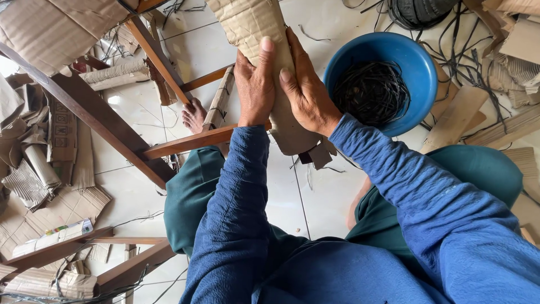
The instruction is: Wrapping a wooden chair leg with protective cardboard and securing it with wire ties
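Observation:
Both my hands press on a rolled piece of brown cardboard (253, 22) held upright in front of me. My left hand (256, 84) lies flat on its left side, fingers wrapped over it. On the right side, my right hand (306, 90) clasps the same roll. The roll's torn lower end (315, 149) hangs just above the white tiled floor. Blue sleeves cover both my arms.
A blue bowl (419, 65) filled with black straps sits right of the roll. A wooden frame (112, 132) stands at left, with my bare foot (194, 115) beside it. Cardboard scraps and rolls (39, 169) litter the left and right edges.

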